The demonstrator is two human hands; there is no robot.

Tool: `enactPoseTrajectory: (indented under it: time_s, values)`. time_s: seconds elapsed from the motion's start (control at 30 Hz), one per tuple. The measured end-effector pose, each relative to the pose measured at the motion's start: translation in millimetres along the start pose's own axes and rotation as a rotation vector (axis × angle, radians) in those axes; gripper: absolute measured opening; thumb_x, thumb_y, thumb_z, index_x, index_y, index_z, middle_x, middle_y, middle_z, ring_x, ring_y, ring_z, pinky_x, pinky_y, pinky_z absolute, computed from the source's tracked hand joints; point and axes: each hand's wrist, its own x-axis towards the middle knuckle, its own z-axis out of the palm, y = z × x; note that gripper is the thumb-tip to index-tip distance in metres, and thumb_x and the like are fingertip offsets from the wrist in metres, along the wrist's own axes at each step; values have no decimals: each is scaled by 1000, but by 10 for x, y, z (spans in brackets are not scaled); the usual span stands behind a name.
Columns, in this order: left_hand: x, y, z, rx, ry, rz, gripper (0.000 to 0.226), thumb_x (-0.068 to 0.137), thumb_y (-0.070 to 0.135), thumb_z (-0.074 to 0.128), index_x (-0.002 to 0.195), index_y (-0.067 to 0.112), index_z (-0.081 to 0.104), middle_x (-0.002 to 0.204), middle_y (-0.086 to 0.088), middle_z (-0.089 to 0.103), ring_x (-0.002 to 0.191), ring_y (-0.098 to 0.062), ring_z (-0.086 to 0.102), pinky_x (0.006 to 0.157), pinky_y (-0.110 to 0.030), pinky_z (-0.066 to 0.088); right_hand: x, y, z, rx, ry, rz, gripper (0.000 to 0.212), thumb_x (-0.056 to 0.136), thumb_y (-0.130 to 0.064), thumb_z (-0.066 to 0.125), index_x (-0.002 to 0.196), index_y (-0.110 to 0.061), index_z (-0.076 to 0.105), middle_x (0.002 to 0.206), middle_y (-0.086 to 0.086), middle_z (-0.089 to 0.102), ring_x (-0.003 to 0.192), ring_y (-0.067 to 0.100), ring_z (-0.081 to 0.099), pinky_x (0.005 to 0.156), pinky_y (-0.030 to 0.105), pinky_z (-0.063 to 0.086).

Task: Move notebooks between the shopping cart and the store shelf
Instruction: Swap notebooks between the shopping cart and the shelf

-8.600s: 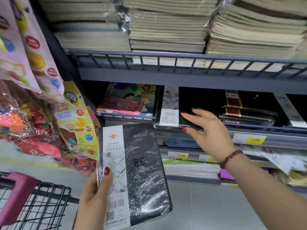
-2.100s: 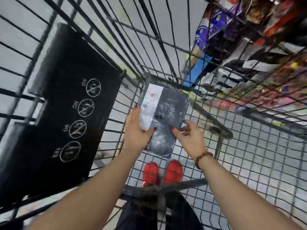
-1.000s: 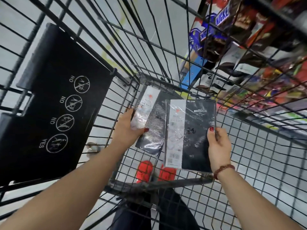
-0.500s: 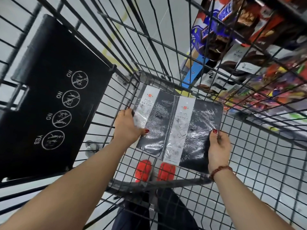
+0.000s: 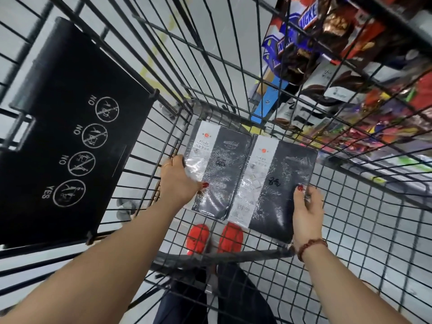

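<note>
Two black diary notebooks in shiny plastic wrap, each with a white label strip, lie side by side on the floor of the wire shopping cart. My left hand holds the left notebook at its left edge, thumb on the cover. My right hand grips the right notebook at its lower right edge, thumb on top. The right notebook's left edge lies next to, perhaps slightly over, the left one. The store shelf of notebooks is out of view.
The cart's black fold-down seat flap with white NO/YES pictograms stands at the left. Through the right cart wall I see shelves of snack and chocolate packs. My red shoes show below the cart floor.
My right hand has lowered the second notebook from a raised position down beside the first on the cart floor. My left hand has stayed on the left notebook.
</note>
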Motion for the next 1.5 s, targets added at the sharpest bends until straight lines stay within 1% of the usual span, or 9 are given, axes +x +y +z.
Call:
enactPoseTrajectory:
  time_s: [0.13, 0.27, 0.43, 0.7, 0.9, 1.13, 1.27, 1.4, 1.5]
  values:
    - [-99, -70, -5, -245, -3, -46, 74, 48, 36, 89, 109, 23, 48, 105, -7, 52, 100, -29, 53, 86, -45, 50, -128, -33, -72, 9, -127, 68, 35, 99, -28, 41, 129, -44, 33, 104, -43, 33, 94, -33, 36, 79, -6, 27]
    - [-196, -119, -108, -521, -91, -59, 58, 66, 18, 83, 110, 27, 46, 108, -12, 63, 88, -30, 65, 64, -39, 56, -99, 30, -98, 33, -132, 135, 45, 99, -33, 39, 142, -39, 29, 126, -26, 34, 119, -3, 33, 98, 17, 25]
    - [-322, -278, -197, -519, -265, -24, 86, 72, 42, 77, 142, 41, 28, 134, 0, 55, 116, -24, 57, 98, -44, 48, -66, 125, -31, -14, -50, 76, 42, 98, -35, 41, 140, -38, 36, 137, -14, 43, 128, 8, 41, 110, 28, 31]
    - [-592, 54, -349, -303, 74, 80, 56, 90, 40, 56, 142, 31, 37, 123, 1, 64, 110, -20, 60, 95, -37, 49, -266, -137, -51, 20, 69, 47, 44, 96, -26, 48, 139, -20, 44, 144, -2, 44, 132, 15, 42, 114, 29, 28]
    - [-968, 175, -888, -176, 60, 181, 53, 90, 41, 55, 140, 37, 39, 99, 4, 67, 86, -20, 64, 72, -34, 51, -834, -533, -320, 36, 89, 22, 33, 96, -27, 48, 123, -9, 54, 115, 3, 52, 108, 18, 49, 88, 22, 39]
    - [-1442, 299, -1817, -281, 34, 338, 49, 88, 39, 59, 136, 38, 45, 81, 2, 67, 64, -18, 57, 58, -31, 44, -1805, -1248, -831, 145, 124, -127, 42, 97, -21, 46, 138, -16, 43, 136, -3, 48, 121, 13, 45, 106, 27, 33]
    - [-1742, 497, -2190, -474, 23, 448, 50, 88, 28, 63, 136, 28, 49, 101, 9, 66, 90, -12, 61, 77, -29, 47, -2230, -1528, -1197, 246, 198, -168, 45, 97, -19, 48, 141, -13, 40, 143, 11, 45, 127, 25, 46, 103, 30, 36]
    - [-1985, 808, -2365, -624, -58, 554, 49, 86, 25, 66, 133, 29, 53, 116, 10, 65, 105, -13, 63, 89, -32, 49, -2591, -1751, -1598, 333, 301, -240, 44, 96, -19, 48, 139, -11, 43, 138, 4, 50, 113, 15, 51, 90, 24, 38]
    - [-2238, 1111, -2416, -660, -153, 635, 50, 86, 31, 66, 133, 33, 51, 121, 7, 65, 103, -13, 65, 90, -39, 53, -2799, -1840, -1973, 397, 364, -250, 45, 95, -19, 51, 138, -9, 44, 135, 5, 51, 123, 26, 50, 102, 34, 40]
